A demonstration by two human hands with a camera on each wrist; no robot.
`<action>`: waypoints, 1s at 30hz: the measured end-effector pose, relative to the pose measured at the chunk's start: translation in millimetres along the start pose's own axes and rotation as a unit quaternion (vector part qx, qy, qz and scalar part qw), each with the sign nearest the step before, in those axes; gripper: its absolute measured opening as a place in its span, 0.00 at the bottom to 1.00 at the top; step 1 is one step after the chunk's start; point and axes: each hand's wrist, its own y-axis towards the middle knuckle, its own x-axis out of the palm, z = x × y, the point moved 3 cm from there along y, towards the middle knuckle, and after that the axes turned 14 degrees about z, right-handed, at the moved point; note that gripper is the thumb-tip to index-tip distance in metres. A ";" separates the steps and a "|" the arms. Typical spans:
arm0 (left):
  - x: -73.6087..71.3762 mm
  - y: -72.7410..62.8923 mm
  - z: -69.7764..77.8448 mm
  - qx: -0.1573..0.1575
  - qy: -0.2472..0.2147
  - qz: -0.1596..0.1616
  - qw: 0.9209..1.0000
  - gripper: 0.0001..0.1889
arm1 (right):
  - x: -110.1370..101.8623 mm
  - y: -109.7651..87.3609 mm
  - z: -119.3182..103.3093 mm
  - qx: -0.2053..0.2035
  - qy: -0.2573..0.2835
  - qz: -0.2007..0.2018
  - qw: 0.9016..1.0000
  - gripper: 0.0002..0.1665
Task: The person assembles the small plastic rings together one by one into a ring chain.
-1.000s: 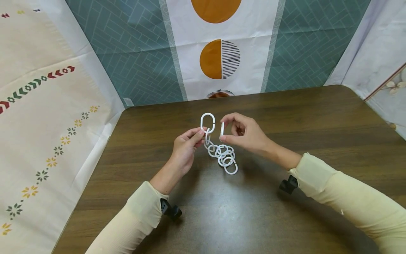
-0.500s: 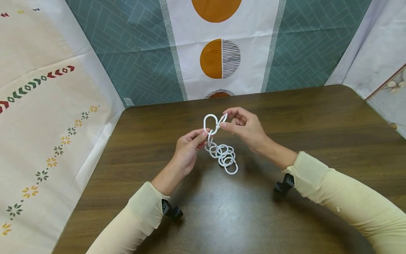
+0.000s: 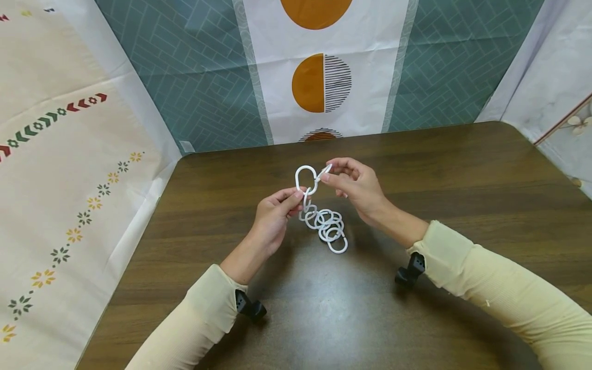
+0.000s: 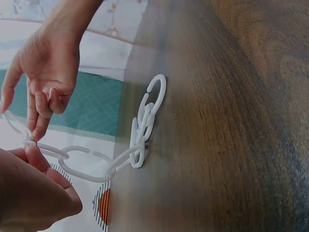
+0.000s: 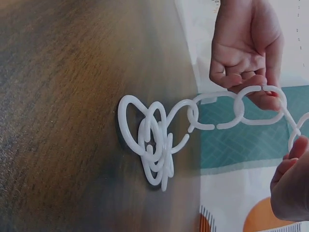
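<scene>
A chain of white plastic oval links runs between my hands and down to the table. With thumb and fingertips, my left hand (image 3: 272,218) pinches it near the base of the upright top link (image 3: 297,180). My right hand (image 3: 363,187) pinches a separate-looking link (image 3: 327,169) by its far end, tilted up to the right. That link's near end meets the right side of the top link; whether it is hooked through cannot be told. Below, several links hang, and the others lie heaped on the wood, the heap's end link (image 4: 163,89) showing a gap.
The brown wooden table (image 3: 416,169) stretches to a back edge against a teal and white patterned cloth (image 3: 199,103). A cream cloth (image 3: 55,205) with printed motifs hangs along the left side. Black wrist cameras (image 3: 250,307) sit below the sleeves.
My right hand has moved up and slightly left, bringing its link from apart to contact with the top link and tilting it. The left hand has shifted slightly right. The heap stays put.
</scene>
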 end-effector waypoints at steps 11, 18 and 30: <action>3.8 -0.3 -3.2 -0.011 0.041 0.009 0.999 0.16 | 7.2 -1.1 1.5 0.023 0.018 -0.035 0.999 0.16; -0.3 1.1 -3.0 0.005 0.061 0.065 0.996 0.18 | 5.8 -0.3 0.2 0.050 0.031 -0.035 0.998 0.11; 5.2 -7.0 10.3 0.088 0.087 0.056 0.991 0.13 | 11.9 -5.4 2.7 0.092 -0.009 -0.095 0.991 0.11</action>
